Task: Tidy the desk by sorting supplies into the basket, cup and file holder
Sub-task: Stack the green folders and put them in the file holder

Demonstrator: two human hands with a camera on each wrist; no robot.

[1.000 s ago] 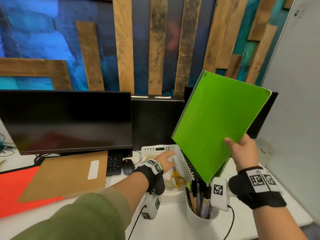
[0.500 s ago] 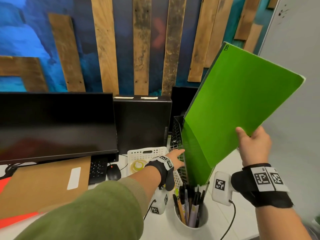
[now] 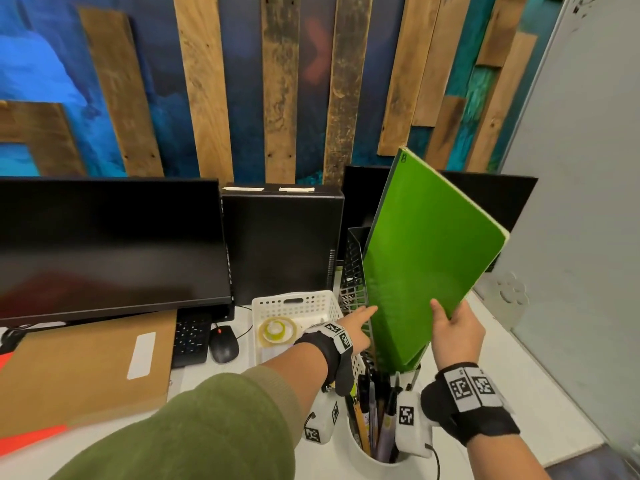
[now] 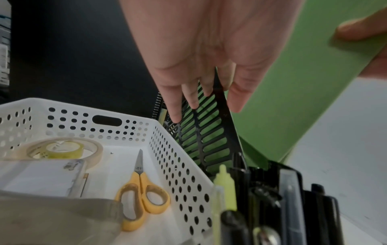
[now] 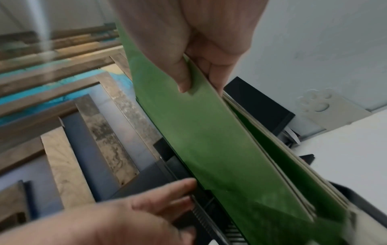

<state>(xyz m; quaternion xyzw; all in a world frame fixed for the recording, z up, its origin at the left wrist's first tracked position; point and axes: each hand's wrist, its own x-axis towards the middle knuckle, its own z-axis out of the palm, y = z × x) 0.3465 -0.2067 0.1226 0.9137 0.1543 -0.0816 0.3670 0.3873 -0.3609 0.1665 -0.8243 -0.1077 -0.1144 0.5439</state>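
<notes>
**Green folder half in the holder: the risks from here**

The biggest risk is the black file holder (image 3: 353,271) itself. It is light and slotted, and the green folder (image 3: 426,258) leans out of it to the right with only its lower corner inside. If the folder is pushed down at this angle, I judge that the holder may tip or slide on the white surface (image 3: 540,393).

The left hand (image 3: 349,327) steadies it: the fingers are straight and spread, pressed on the holder's wall and rim. The right hand (image 3: 457,336) pinches the folder's lower edge between thumb and fingers. Loose pages show inside the cover in the right wrist view; a weak pinch could let them slip out.

Smaller risks: the white cup (image 3: 367,455) of pens stands just in front of the holder, near the right wrist, and could be knocked. The white basket (image 3: 294,301), with tape and scissors, stands just beside the holder.
</notes>
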